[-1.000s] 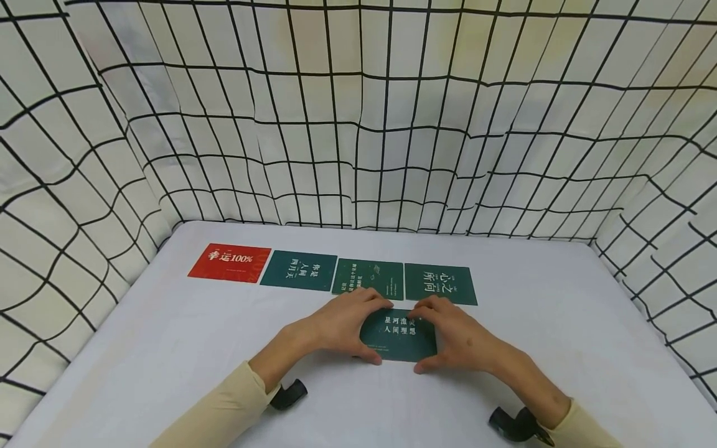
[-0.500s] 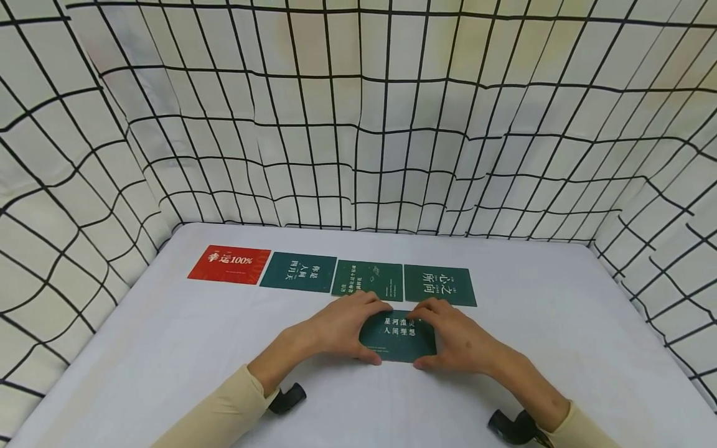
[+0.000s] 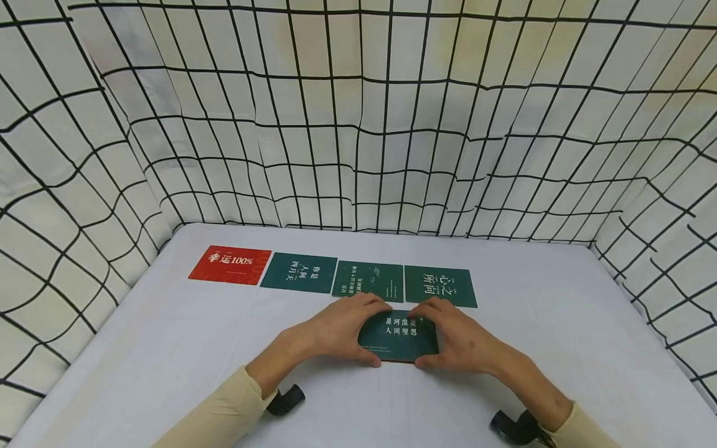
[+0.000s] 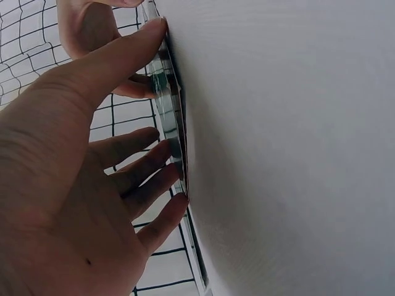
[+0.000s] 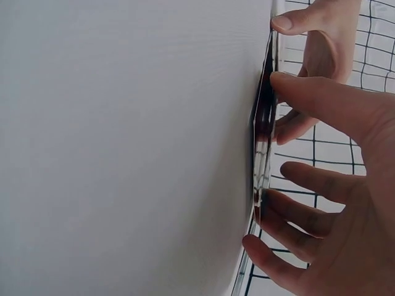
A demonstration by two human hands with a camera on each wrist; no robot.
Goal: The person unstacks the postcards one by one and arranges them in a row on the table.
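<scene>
A green postcard (image 3: 394, 348) with white lettering is held between both hands in the middle of the table. At its left side my left hand (image 3: 344, 326) grips it, thumb at the near edge and fingers at the far edge. My right hand (image 3: 462, 339) grips the right side in the same way. A thin reddish line shows under its near edge. Seen edge-on in the left wrist view, the postcard (image 4: 170, 117) lies close over the white cloth, with more than one thin layer visible. The right wrist view also shows the postcard (image 5: 265, 135) edge-on, fingertips at its rim.
Beyond the hands, a row holds a red postcard (image 3: 232, 266) and green postcards (image 3: 299, 272), (image 3: 376, 280), (image 3: 440, 287). The left fingers overlap the row's near edge. A white cloth covers the table (image 3: 224, 348); black netting (image 3: 358, 124) stands around its back and sides.
Both hands stay nearly in place around the green postcard. A thin reddish line has appeared below its near edge, and it looks slightly wider.
</scene>
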